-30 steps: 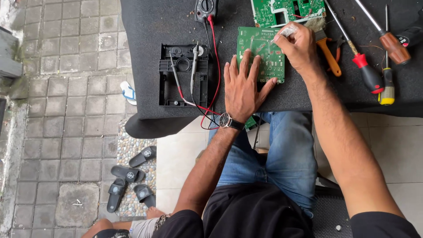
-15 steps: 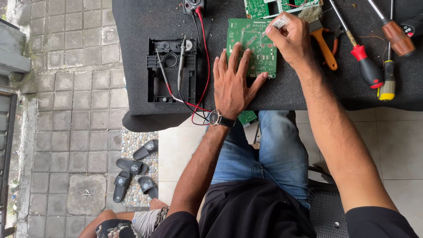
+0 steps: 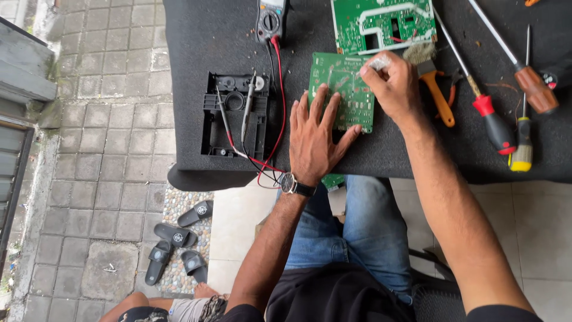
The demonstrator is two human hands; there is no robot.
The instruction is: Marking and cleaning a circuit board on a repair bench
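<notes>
A small green circuit board lies on the black table. My left hand presses flat on its lower left part, fingers spread, a watch on the wrist. My right hand is closed at the board's upper right corner, pinching a small white wad against it. A larger green circuit board lies just beyond.
A black plastic housing with multimeter probes lies left of the board, the multimeter behind it with red and black leads. A brush with orange handle and several screwdrivers lie right. Black sandals and another person's leg are on the paving below.
The view has shifted, so the table sits lower in frame. My left hand stays flat on the board; my right hand keeps the white wad at the board's upper right corner.
</notes>
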